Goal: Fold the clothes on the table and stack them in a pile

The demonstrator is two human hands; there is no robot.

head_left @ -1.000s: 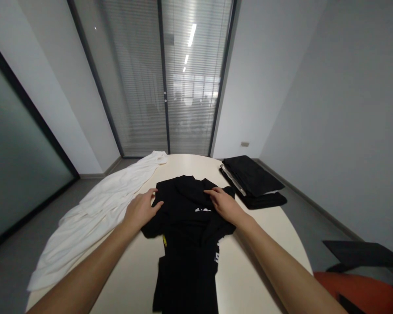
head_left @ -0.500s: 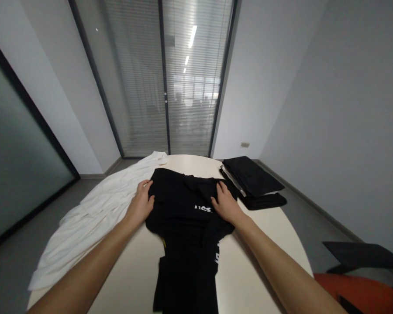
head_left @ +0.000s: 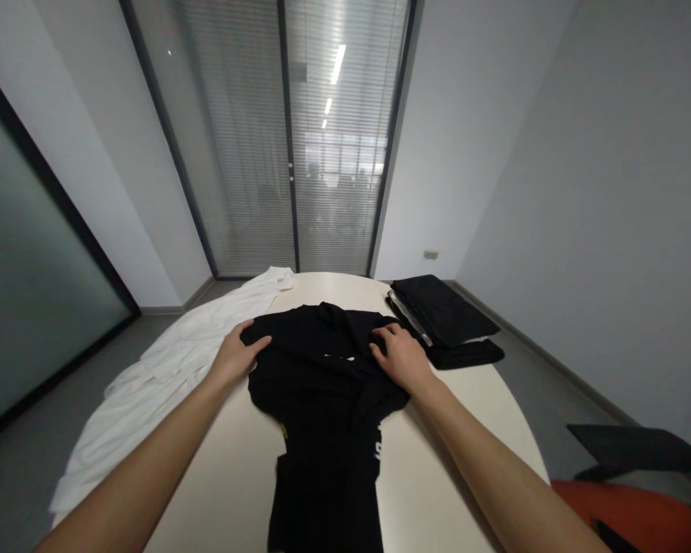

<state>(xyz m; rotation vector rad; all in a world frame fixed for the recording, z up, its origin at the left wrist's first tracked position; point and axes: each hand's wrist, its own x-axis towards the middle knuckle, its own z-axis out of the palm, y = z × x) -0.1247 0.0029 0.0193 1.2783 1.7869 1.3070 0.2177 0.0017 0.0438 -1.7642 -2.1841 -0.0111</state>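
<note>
A black garment with white lettering (head_left: pixel 322 392) lies on the table, its near part running off the bottom of the view. My left hand (head_left: pixel 239 353) pinches its far left corner, thumb on top and fingers at the edge. On the far right part rests my right hand (head_left: pixel 401 355), fingers bent on the cloth; whether it grips a fold is hard to make out. Folds cross the middle and cover most of the white print. A bit of yellow shows at the left side, and more white letters at the right side.
White cloth (head_left: pixel 166 384) spreads along the left of the round table (head_left: pixel 449 453). A stack of folded dark garments (head_left: pixel 443 311) sits at the back right. Beyond the right edge stands a red and black chair (head_left: pixel 627 514). A glass partition with blinds (head_left: pixel 253 153) rises behind.
My left hand has moved left, drawing the garment's far left corner outward. The far edge has bunched up, and the white print is now mostly covered. My right hand has shifted only slightly.
</note>
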